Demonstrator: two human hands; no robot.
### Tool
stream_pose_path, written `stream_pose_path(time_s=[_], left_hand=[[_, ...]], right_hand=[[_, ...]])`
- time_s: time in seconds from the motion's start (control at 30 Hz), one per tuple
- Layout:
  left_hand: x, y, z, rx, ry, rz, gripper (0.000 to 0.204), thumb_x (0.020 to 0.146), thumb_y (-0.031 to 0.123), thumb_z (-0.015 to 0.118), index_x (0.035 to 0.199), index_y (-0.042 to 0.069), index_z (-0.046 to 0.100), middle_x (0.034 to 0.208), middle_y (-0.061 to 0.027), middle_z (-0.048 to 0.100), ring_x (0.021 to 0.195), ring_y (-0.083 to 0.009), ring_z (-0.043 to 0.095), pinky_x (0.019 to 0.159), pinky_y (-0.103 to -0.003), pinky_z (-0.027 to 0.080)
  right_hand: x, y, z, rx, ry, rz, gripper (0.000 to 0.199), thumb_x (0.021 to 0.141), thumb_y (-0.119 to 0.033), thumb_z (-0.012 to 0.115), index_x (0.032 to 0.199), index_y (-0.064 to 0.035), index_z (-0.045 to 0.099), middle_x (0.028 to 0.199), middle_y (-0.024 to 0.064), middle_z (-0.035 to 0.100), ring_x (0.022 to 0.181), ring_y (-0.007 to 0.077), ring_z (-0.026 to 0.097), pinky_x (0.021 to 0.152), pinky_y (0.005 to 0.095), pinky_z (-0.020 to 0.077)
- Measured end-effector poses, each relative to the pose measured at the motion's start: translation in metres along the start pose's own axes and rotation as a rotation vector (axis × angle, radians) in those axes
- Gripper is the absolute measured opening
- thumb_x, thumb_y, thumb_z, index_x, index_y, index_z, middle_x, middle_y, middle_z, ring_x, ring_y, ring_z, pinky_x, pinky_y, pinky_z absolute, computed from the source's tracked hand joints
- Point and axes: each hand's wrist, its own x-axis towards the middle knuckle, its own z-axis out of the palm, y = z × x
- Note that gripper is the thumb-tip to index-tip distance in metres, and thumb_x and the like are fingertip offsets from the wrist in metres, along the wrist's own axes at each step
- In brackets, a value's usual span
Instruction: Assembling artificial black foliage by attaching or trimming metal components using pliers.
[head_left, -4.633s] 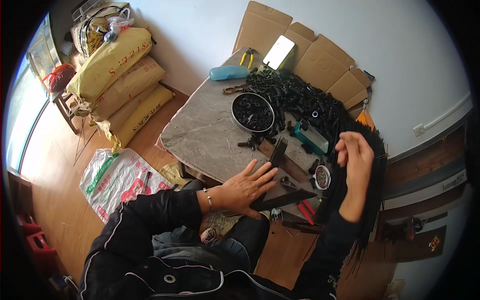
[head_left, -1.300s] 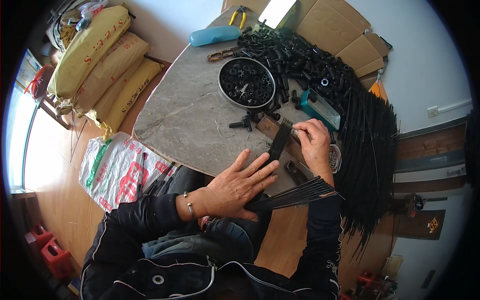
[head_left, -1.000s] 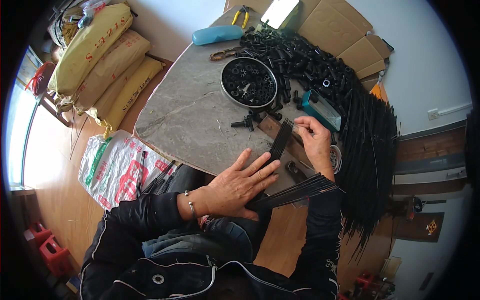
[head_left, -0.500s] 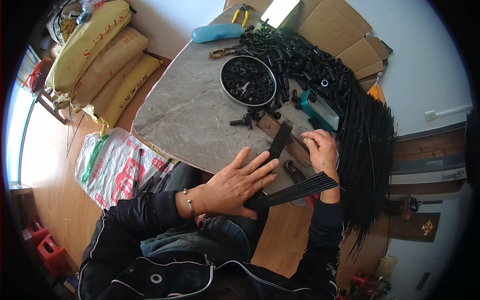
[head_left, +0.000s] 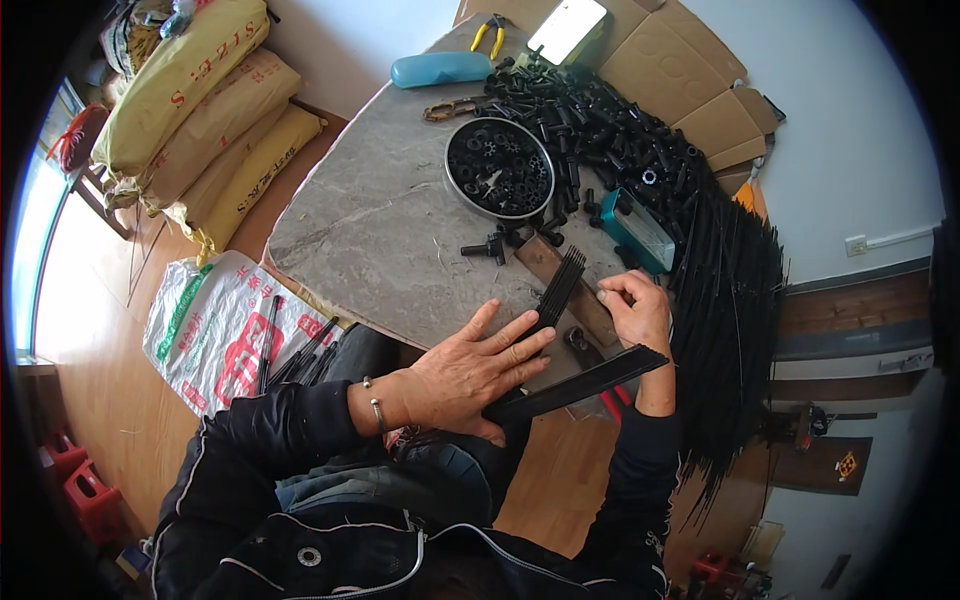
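My left hand (head_left: pixel 465 368) lies flat, fingers spread, on a fan of thin black rods (head_left: pixel 556 290) at the near edge of the grey stone table (head_left: pixel 380 220). From under its palm a tighter bundle of black rods (head_left: pixel 600 375) juts out to the right, past the table edge. My right hand (head_left: pixel 637 312) rests just right of the fan, fingers curled down onto a wooden block (head_left: pixel 590 312). Whether it pinches a rod is hidden by the fingers.
A round tray of small black parts (head_left: pixel 498 168), a heap of black plastic pieces (head_left: pixel 610 120), a teal box (head_left: pixel 640 228), a blue case (head_left: pixel 440 68) and yellow pliers (head_left: pixel 487 32) lie further back. Long black rods (head_left: pixel 735 300) drape at right. Yellow sacks (head_left: pixel 190 110) and a printed bag (head_left: pixel 215 320) are left.
My right hand came down from beside the rod pile to the wooden block next to the fanned rods. My left hand has stayed pressed on the rods.
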Motion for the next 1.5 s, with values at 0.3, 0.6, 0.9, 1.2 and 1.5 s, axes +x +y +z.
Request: stream_pose_path(time_s=[0.3,0.6,0.9,1.2,1.5], left_hand=[[0.002,0.002,-0.007,-0.020,-0.027,-0.012,0.104,0.061,0.068,0.071,0.142,0.009,0.042,0.156,-0.0118,0.020,0.146,-0.0317,0.010,0.113,-0.061,0.006],[-0.002,0.003,-0.004,-0.016,0.000,-0.011,0.105,0.059,0.067,0.073,0.140,0.007,0.043,0.155,-0.0154,0.020,0.146,-0.0328,0.013,0.114,-0.058,0.007],[-0.001,0.003,0.001,-0.003,0.049,0.004,0.107,0.058,0.068,0.072,0.140,0.006,0.042,0.155,-0.0179,0.021,0.146,-0.0314,0.014,0.115,-0.054,0.008],[-0.004,0.004,-0.002,0.009,0.026,-0.014,0.107,0.060,0.070,0.069,0.141,0.006,0.042,0.156,-0.0171,0.020,0.146,-0.0299,0.015,0.114,-0.055,0.010],[0.001,0.001,-0.004,0.007,0.032,0.084,0.106,0.063,0.068,0.068,0.136,-0.005,0.041,0.154,-0.0190,0.022,0.146,-0.0327,0.012,0.116,-0.054,0.008]], right_hand=[[-0.004,-0.007,0.000,0.007,-0.015,0.040,0.012,0.079,-0.005,0.067,0.089,0.0005,0.071,0.081,0.0089,0.067,0.073,0.0186,0.063,0.068,0.0280,0.0472],[-0.009,-0.009,0.003,-0.010,0.020,0.035,0.013,0.081,-0.008,0.066,0.091,-0.0011,0.070,0.085,0.0093,0.067,0.077,0.0198,0.064,0.070,0.0284,0.0478],[-0.007,-0.008,0.004,-0.116,0.052,-0.059,0.014,0.081,-0.008,0.065,0.092,-0.0020,0.070,0.084,0.0083,0.065,0.072,0.0196,0.062,0.067,0.0291,0.0467],[-0.008,-0.008,0.008,-0.114,0.067,-0.063,0.013,0.082,-0.004,0.063,0.093,-0.0013,0.069,0.082,0.0066,0.062,0.070,0.0172,0.059,0.065,0.0274,0.0459],[-0.006,-0.016,0.005,-0.073,0.025,0.000,0.012,0.083,-0.004,0.061,0.093,-0.0007,0.067,0.082,0.0069,0.061,0.070,0.0179,0.059,0.066,0.0283,0.0459]])
